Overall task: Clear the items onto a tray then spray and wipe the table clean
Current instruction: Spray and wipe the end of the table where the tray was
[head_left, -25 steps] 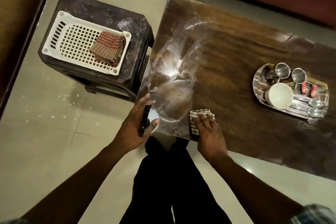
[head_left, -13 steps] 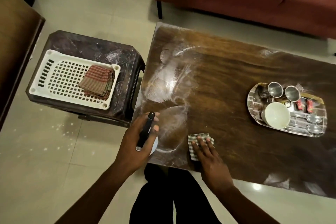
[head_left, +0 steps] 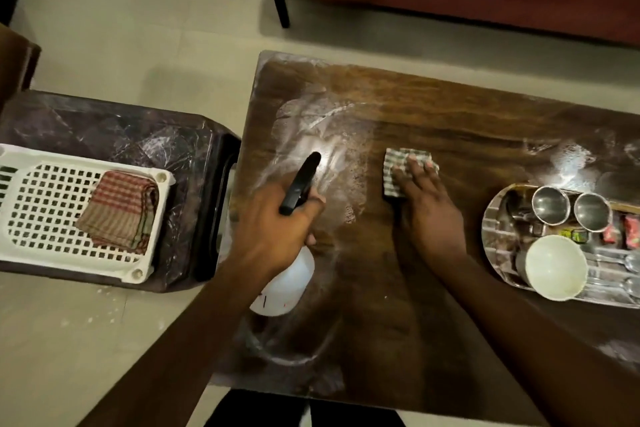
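The one checked cloth lies flat on the table under the straight fingers of my right hand, which presses it down, left of the tray. Left of the cloth, my left hand is curled round the neck of the one spray bottle, black nozzle pointing away. The tray holds two steel cups and one white bowl. Off the table to the left, one folded cloth sits in a white basket.

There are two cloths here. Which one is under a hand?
The grey checked cloth on the table, under the right hand; the red cloth lies folded in the white basket.
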Demonstrator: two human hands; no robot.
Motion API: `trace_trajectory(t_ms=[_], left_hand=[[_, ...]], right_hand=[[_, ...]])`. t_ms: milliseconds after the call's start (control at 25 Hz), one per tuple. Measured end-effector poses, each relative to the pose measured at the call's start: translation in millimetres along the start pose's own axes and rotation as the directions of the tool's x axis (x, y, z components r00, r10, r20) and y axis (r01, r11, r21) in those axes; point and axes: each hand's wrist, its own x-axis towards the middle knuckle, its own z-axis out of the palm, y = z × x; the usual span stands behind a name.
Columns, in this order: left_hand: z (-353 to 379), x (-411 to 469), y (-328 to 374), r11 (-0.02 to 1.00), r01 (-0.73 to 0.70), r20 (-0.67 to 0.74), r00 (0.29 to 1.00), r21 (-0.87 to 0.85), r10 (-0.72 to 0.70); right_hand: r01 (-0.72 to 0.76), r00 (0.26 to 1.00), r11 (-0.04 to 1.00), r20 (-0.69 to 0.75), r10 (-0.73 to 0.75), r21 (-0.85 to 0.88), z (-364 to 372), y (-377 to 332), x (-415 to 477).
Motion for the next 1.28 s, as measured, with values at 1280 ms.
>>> trace_trajectory(t_ms=[1280], left_hand=[[-33,69,-12,0.989,0.023,-0.118,0.992,-0.143,-0.041]], right_hand=[[0.309,0.949,0.951,0.062,-0.308,-0.010,11,-172,232]])
